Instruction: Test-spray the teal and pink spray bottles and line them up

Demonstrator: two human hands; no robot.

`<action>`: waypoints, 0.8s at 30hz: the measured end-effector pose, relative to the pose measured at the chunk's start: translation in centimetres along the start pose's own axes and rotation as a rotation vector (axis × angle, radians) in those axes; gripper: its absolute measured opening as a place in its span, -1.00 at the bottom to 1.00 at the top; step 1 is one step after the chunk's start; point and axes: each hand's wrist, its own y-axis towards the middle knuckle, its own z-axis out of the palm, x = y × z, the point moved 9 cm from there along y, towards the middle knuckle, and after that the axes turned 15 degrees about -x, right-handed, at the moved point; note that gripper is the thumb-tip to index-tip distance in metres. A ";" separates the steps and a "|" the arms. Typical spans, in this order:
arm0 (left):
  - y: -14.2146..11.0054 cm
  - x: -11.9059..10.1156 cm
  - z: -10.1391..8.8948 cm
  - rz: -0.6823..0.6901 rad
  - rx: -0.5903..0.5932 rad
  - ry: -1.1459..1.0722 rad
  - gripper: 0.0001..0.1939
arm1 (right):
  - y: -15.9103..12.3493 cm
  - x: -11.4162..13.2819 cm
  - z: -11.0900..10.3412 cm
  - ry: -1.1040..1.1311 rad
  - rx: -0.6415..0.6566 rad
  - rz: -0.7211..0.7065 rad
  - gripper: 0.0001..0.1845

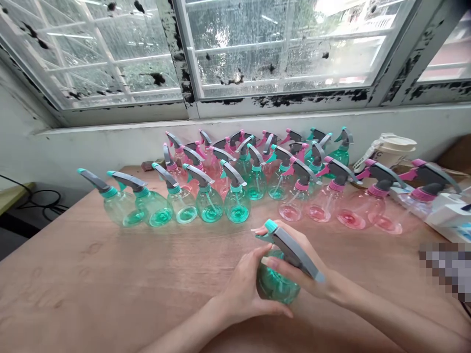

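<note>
A teal spray bottle (275, 286) with a grey trigger head (294, 252) is held just above the wooden table (91, 279). My left hand (246, 289) is wrapped around the bottle's body from the left. My right hand (294, 264) is closed around the neck and trigger head from the right. Beyond them stand rows of teal spray bottles (206, 201) on the left and pink spray bottles (324, 203) on the right.
A window (257, 49) with peeling paint runs above the sill behind the bottles. A white lidded cup (390, 152) and white boxes (449, 215) sit at the right. Black cables (44, 203) lie beyond the table's left edge.
</note>
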 end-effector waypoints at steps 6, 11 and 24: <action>2.5 0.2 0.4 0.050 -0.021 0.105 0.11 | 1.4 -3.3 -1.4 -0.018 -0.052 0.050 -0.68; 3.5 0.6 1.6 0.113 0.048 0.285 0.04 | 2.5 -4.5 -2.8 -0.028 -0.015 0.119 -0.60; 2.7 0.5 2.4 0.255 0.138 0.594 -0.37 | 2.8 -5.8 -5.1 -0.079 -0.093 0.136 -0.65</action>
